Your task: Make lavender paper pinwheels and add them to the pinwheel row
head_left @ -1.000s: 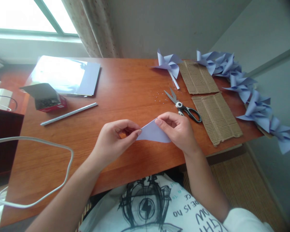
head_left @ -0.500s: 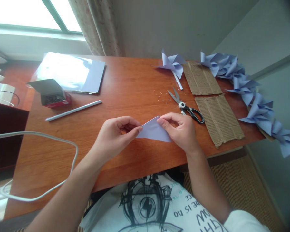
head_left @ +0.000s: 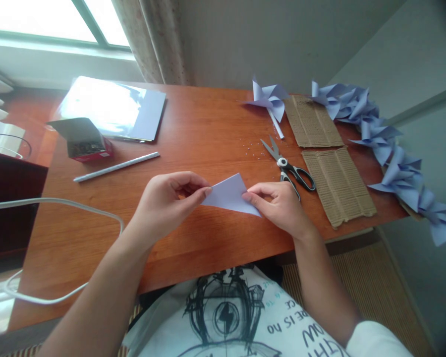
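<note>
A folded piece of pale purple paper (head_left: 228, 194) is stretched between my hands, above the near part of the table. My left hand (head_left: 171, 203) pinches its left corner between thumb and fingers. On the other side, my right hand (head_left: 277, 203) grips the right edge, thumb on top. Just beyond the right hand lie scissors (head_left: 282, 163) with black and white handles, their blades apart. Farther back rests a paper pinwheel (head_left: 268, 96) on a short white stick.
Two corrugated cardboard pieces (head_left: 338, 183) lie right of the scissors. Several pinwheels (head_left: 390, 139) line the table's right edge. On the left are an open red box (head_left: 91, 148), a rolled paper stick (head_left: 117, 166), a stack of sheets in plastic (head_left: 148, 114) and a white cable (head_left: 59, 201).
My right hand has slid from the paper's top corner down to its right edge, baring that corner. The left hand still pinches the left corner and has shifted slightly left.
</note>
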Demonstrator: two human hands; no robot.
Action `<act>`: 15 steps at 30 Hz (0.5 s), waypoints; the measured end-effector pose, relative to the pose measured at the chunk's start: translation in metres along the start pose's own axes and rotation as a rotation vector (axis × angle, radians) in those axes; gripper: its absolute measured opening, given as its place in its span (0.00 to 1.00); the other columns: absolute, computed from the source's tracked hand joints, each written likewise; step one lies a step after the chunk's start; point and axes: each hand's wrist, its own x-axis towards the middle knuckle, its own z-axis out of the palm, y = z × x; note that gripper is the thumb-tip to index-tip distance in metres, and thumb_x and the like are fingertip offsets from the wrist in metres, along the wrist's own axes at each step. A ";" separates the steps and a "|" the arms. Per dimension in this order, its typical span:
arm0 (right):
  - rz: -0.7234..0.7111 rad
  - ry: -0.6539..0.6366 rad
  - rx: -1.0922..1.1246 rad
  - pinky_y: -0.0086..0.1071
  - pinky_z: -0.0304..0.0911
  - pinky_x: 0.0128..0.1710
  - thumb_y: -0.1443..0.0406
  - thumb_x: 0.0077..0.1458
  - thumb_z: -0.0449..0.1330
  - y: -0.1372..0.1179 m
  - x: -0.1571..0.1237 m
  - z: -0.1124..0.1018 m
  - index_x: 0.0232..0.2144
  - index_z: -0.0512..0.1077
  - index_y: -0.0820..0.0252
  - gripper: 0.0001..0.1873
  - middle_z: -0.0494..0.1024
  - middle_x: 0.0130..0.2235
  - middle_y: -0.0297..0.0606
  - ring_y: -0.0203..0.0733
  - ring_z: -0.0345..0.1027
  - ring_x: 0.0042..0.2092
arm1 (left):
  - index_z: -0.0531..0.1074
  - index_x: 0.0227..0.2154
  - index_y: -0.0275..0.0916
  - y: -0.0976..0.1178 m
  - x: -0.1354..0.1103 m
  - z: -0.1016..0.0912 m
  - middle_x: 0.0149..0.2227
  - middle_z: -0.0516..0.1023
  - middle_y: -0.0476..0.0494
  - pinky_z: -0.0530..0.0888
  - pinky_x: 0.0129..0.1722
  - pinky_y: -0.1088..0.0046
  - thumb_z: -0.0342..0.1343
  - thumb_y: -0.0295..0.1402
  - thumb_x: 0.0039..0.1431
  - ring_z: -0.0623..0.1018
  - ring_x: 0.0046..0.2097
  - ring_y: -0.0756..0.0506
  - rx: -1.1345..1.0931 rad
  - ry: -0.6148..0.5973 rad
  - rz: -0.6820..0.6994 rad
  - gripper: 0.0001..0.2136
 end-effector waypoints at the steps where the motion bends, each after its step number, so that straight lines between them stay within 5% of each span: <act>1: -0.009 0.020 0.001 0.30 0.65 0.30 0.59 0.61 0.65 0.000 -0.001 0.000 0.28 0.81 0.58 0.12 0.84 0.31 0.36 0.40 0.76 0.31 | 0.81 0.30 0.38 0.000 0.000 -0.001 0.27 0.80 0.47 0.69 0.26 0.76 0.65 0.36 0.55 0.74 0.28 0.49 0.012 0.002 0.006 0.07; 10: 0.045 -0.080 0.133 0.29 0.65 0.28 0.59 0.61 0.64 0.005 -0.006 0.003 0.26 0.79 0.58 0.13 0.80 0.25 0.33 0.37 0.73 0.26 | 0.82 0.29 0.40 -0.001 0.002 -0.002 0.29 0.81 0.47 0.72 0.29 0.75 0.68 0.37 0.53 0.77 0.31 0.48 -0.100 0.107 0.011 0.06; 15: 0.150 0.065 0.399 0.27 0.65 0.26 0.57 0.59 0.66 0.004 -0.007 0.018 0.30 0.79 0.58 0.12 0.77 0.22 0.31 0.35 0.71 0.24 | 0.80 0.37 0.40 0.004 0.002 0.007 0.32 0.80 0.46 0.73 0.32 0.77 0.67 0.41 0.56 0.77 0.33 0.49 -0.368 0.316 -0.019 0.11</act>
